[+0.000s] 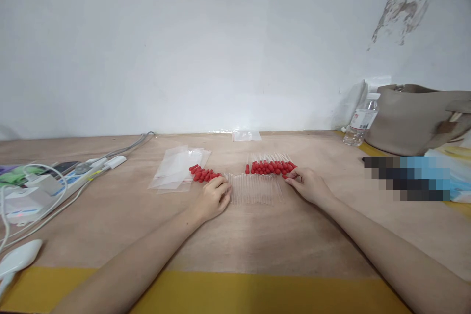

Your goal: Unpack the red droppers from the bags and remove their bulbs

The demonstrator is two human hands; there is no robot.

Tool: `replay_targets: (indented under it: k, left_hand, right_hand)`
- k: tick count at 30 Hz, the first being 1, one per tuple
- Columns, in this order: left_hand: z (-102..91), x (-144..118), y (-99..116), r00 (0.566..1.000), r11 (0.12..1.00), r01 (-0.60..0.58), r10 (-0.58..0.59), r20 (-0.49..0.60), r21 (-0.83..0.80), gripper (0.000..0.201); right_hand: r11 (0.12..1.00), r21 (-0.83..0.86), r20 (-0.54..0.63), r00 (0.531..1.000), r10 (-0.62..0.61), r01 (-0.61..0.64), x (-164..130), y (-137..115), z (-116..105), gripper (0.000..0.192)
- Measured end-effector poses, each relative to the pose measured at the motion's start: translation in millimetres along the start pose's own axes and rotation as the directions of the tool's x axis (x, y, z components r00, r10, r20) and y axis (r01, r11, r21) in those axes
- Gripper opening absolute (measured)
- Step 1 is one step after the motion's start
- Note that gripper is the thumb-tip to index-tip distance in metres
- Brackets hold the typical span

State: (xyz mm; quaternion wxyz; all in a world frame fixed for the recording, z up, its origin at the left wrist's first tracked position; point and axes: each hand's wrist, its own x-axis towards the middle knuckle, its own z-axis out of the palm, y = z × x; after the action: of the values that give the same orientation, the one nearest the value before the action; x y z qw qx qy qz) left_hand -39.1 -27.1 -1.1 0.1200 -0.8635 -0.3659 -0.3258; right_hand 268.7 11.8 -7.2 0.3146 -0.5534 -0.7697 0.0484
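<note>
Bare plywood desk (257,235) with a yellow strip along its near edge, set against a white wall whose paint is flaking at the upper right.

Far right corner: a grey-beige soft bag (415,117) lies slumped against the wall. Just left of it stands a clear plastic water bottle (362,125) with a white cap; its label carries red print, too small to read. In front of the bag a patch of the view is pixelated.

Left edge: a white power strip (79,176) with plugs and grey and white cables, and a white rounded device (18,257) near the front corner. No writing is legible on them.

Left of centre: a stack of clear zip bags with red seal lines (178,169) lies flat. One more small clear bag (246,135) lies at the far edge by the wall.

Centre: a row of clear glass droppers with red rubber bulbs (270,168) lies side by side, bulbs toward the wall, tubes toward the person. A loose heap of red rubber bulbs (203,173) sits just right of the bag stack, touching the left end of the tubes.

Left hand (215,198): loosely curled, knuckles up, resting on the left end of the tubes; whether it grasps anything cannot be told.

Right hand (307,184): fingers pinched on a red bulb at the right end of the row.
</note>
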Motion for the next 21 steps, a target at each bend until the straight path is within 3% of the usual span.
replay_targets:
  k: [7,10,15,21]
  left_hand:
    - [-4.9,-5,7,0.992,0.991,0.079,-0.067,0.107,-0.108,0.019]
    - [-5.4,-6,6,0.989,0.987,0.1,-0.085,0.123,-0.123,0.022]
    - [-7.4,-5,6,0.993,0.985,0.106,-0.099,0.058,-0.137,0.028]
    - [-13.8,-5,5,0.991,0.98,0.134,-0.137,-0.008,-0.147,0.023]
  right_hand:
    - [1.0,-0.019,-0.173,0.985,-0.01,0.007,1,-2,-1,0.022]
    - [0.999,-0.021,-0.157,0.987,-0.044,0.041,6,-11,-3,0.019]
    - [0.979,-0.156,-0.112,0.982,-0.15,0.132,26,-34,-2,0.023]
    - [0.971,-0.234,-0.101,0.993,-0.068,0.043,42,-54,12,0.034]
